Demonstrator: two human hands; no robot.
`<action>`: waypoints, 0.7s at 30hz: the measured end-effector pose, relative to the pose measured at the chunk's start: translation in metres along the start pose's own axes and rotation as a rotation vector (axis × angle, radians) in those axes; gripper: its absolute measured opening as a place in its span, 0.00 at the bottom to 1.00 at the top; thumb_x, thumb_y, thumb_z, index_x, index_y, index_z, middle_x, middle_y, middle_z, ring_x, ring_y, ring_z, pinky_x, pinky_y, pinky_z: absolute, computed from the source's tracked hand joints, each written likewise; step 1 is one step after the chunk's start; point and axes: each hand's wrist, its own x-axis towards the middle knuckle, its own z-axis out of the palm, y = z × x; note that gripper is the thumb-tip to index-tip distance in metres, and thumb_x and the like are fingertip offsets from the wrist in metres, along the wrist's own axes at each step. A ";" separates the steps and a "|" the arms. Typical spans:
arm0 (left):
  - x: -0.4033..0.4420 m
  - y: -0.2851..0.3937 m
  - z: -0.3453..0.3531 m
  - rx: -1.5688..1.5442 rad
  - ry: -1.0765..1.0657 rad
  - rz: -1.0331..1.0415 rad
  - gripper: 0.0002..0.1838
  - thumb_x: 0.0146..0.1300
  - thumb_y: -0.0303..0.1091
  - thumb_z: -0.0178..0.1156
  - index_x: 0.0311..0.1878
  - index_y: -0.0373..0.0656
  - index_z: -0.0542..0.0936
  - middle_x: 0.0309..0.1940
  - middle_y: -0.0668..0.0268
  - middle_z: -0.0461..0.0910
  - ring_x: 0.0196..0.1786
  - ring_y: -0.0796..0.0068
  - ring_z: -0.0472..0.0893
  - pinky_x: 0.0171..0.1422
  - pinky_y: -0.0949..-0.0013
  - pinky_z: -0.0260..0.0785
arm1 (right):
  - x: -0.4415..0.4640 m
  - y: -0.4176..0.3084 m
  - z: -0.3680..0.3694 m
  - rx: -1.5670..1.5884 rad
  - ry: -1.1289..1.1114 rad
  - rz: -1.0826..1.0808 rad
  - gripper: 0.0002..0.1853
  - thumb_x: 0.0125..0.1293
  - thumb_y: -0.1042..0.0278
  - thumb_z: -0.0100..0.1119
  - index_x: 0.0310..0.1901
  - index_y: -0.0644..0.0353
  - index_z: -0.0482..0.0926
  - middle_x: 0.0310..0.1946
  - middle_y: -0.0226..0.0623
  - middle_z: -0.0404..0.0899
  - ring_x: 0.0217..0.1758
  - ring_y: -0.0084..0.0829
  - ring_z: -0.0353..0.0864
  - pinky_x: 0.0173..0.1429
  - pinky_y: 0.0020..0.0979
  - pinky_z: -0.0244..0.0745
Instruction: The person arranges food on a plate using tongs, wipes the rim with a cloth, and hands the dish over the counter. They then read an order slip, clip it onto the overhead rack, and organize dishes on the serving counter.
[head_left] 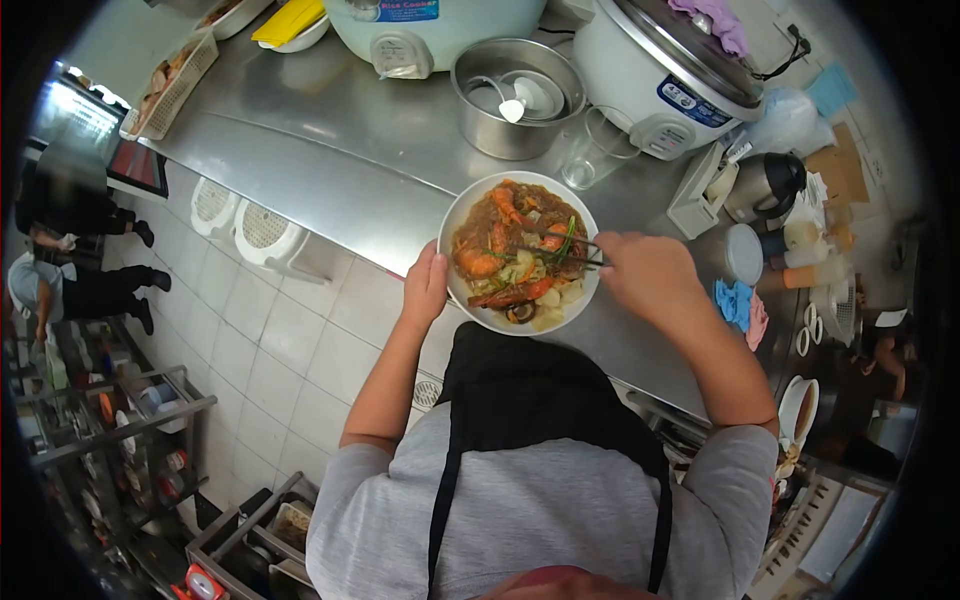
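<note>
A white plate [452, 284] is piled with prawns, glass noodles, cabbage and green stalks [568, 240]. My left hand [427, 284] grips its left rim, with the fingers partly hidden at the plate's edge. From the right, my right hand [640, 270] is closed on what look like thin dark tongs [555, 252]. Their prongs reach over the food, touching or just above it near the green stalks; I cannot tell which. The plate is at the front edge of the steel counter [330, 185], close to my black apron [540, 385].
Behind the plate stand a steel pot [510, 135] with ladles, a clear pitcher [598, 150] and two rice cookers [440, 40] [640, 75]. Bottles [800, 255] and cloths [735, 302] crowd the right. White stools [270, 240] are beyond the counter; two people [80, 290] stand far left.
</note>
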 end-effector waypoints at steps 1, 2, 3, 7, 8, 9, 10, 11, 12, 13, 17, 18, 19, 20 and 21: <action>0.000 -0.001 0.000 0.008 0.014 0.006 0.21 0.61 0.42 0.37 0.49 0.37 0.68 0.35 0.51 0.75 0.40 0.58 0.75 0.46 0.67 0.64 | 0.002 0.002 -0.002 -0.007 0.000 0.038 0.11 0.54 0.64 0.51 0.37 0.59 0.71 0.27 0.40 0.75 0.32 0.41 0.76 0.34 0.38 0.70; 0.000 -0.001 0.001 0.017 0.026 0.013 0.20 0.61 0.42 0.37 0.49 0.37 0.68 0.35 0.51 0.75 0.40 0.58 0.75 0.46 0.66 0.64 | 0.004 0.004 -0.004 -0.014 0.001 0.078 0.11 0.54 0.64 0.51 0.37 0.59 0.71 0.27 0.40 0.75 0.32 0.40 0.76 0.34 0.38 0.70; 0.001 0.000 0.002 0.026 0.036 0.022 0.20 0.61 0.41 0.37 0.49 0.37 0.68 0.35 0.51 0.75 0.40 0.58 0.75 0.45 0.66 0.64 | 0.008 0.005 -0.003 0.000 -0.036 0.103 0.11 0.53 0.64 0.52 0.38 0.58 0.71 0.28 0.40 0.76 0.33 0.40 0.76 0.35 0.38 0.70; 0.001 -0.002 0.001 0.025 0.020 0.011 0.20 0.61 0.41 0.37 0.49 0.37 0.68 0.36 0.52 0.75 0.40 0.60 0.74 0.46 0.67 0.64 | 0.020 0.003 0.005 0.050 -0.148 0.166 0.12 0.52 0.64 0.53 0.39 0.56 0.71 0.29 0.42 0.76 0.35 0.41 0.75 0.37 0.39 0.69; 0.000 0.001 0.001 0.020 0.019 0.020 0.20 0.61 0.41 0.37 0.49 0.37 0.68 0.36 0.52 0.75 0.40 0.61 0.74 0.46 0.67 0.63 | 0.020 0.004 0.005 0.059 -0.169 0.172 0.12 0.52 0.64 0.52 0.39 0.56 0.71 0.29 0.42 0.76 0.35 0.41 0.75 0.37 0.39 0.69; 0.000 0.002 0.001 0.014 0.017 0.029 0.20 0.61 0.41 0.37 0.49 0.37 0.68 0.37 0.52 0.74 0.41 0.61 0.74 0.46 0.68 0.63 | 0.018 0.007 0.004 0.036 -0.141 0.180 0.12 0.52 0.64 0.53 0.39 0.55 0.71 0.29 0.42 0.76 0.35 0.40 0.75 0.37 0.39 0.69; 0.000 0.001 0.002 0.007 0.015 0.024 0.20 0.61 0.41 0.37 0.49 0.37 0.68 0.37 0.53 0.74 0.41 0.62 0.74 0.46 0.68 0.63 | 0.014 0.011 0.000 0.012 -0.116 0.189 0.13 0.51 0.63 0.53 0.39 0.55 0.71 0.29 0.42 0.76 0.35 0.40 0.75 0.37 0.39 0.69; 0.000 -0.002 0.002 0.001 0.014 0.019 0.20 0.61 0.41 0.37 0.49 0.37 0.68 0.37 0.53 0.74 0.41 0.62 0.74 0.46 0.68 0.63 | 0.008 0.016 -0.004 -0.012 -0.092 0.198 0.13 0.51 0.63 0.54 0.39 0.55 0.71 0.29 0.41 0.76 0.36 0.40 0.75 0.38 0.39 0.68; 0.001 -0.003 0.002 -0.006 0.013 0.014 0.20 0.62 0.41 0.37 0.49 0.36 0.68 0.37 0.53 0.74 0.41 0.63 0.74 0.46 0.68 0.63 | 0.002 0.023 -0.007 -0.025 -0.037 0.182 0.13 0.50 0.63 0.55 0.39 0.55 0.71 0.29 0.41 0.75 0.36 0.40 0.75 0.38 0.39 0.68; 0.001 -0.003 0.002 -0.014 0.001 0.003 0.21 0.62 0.41 0.37 0.50 0.35 0.67 0.39 0.55 0.74 0.43 0.65 0.72 0.48 0.70 0.62 | -0.005 0.032 -0.011 -0.039 0.017 0.164 0.14 0.50 0.63 0.56 0.39 0.55 0.71 0.29 0.41 0.75 0.36 0.40 0.75 0.38 0.39 0.68; 0.001 -0.001 0.001 -0.031 -0.018 -0.022 0.22 0.63 0.42 0.37 0.50 0.33 0.67 0.42 0.58 0.72 0.46 0.71 0.70 0.50 0.72 0.60 | -0.016 0.047 -0.014 -0.202 0.028 0.122 0.10 0.50 0.68 0.53 0.37 0.56 0.72 0.30 0.38 0.75 0.34 0.38 0.76 0.36 0.37 0.70; 0.001 -0.002 0.001 -0.032 -0.018 -0.022 0.22 0.63 0.42 0.37 0.50 0.33 0.67 0.41 0.58 0.72 0.45 0.71 0.70 0.50 0.72 0.60 | -0.016 0.048 -0.010 -0.206 0.006 0.136 0.11 0.50 0.69 0.53 0.37 0.56 0.72 0.30 0.38 0.75 0.34 0.38 0.76 0.36 0.37 0.70; 0.001 -0.003 0.001 -0.034 -0.022 -0.024 0.22 0.63 0.42 0.37 0.50 0.33 0.67 0.41 0.59 0.72 0.44 0.72 0.70 0.49 0.72 0.60 | -0.015 0.048 -0.003 -0.210 -0.018 0.150 0.11 0.49 0.70 0.53 0.37 0.56 0.72 0.30 0.38 0.75 0.34 0.38 0.76 0.36 0.37 0.70; 0.001 -0.005 0.001 -0.037 -0.025 -0.025 0.22 0.63 0.42 0.37 0.49 0.33 0.67 0.40 0.59 0.72 0.44 0.72 0.70 0.49 0.73 0.61 | -0.015 0.049 0.004 -0.214 -0.041 0.164 0.11 0.49 0.70 0.53 0.36 0.56 0.72 0.30 0.38 0.75 0.35 0.37 0.76 0.36 0.37 0.70; 0.001 -0.006 0.002 -0.040 -0.028 -0.028 0.22 0.63 0.42 0.37 0.49 0.33 0.68 0.40 0.60 0.72 0.43 0.73 0.70 0.48 0.73 0.61 | -0.013 0.048 0.009 -0.168 -0.033 0.161 0.11 0.48 0.71 0.53 0.36 0.56 0.72 0.30 0.38 0.75 0.35 0.37 0.77 0.36 0.37 0.70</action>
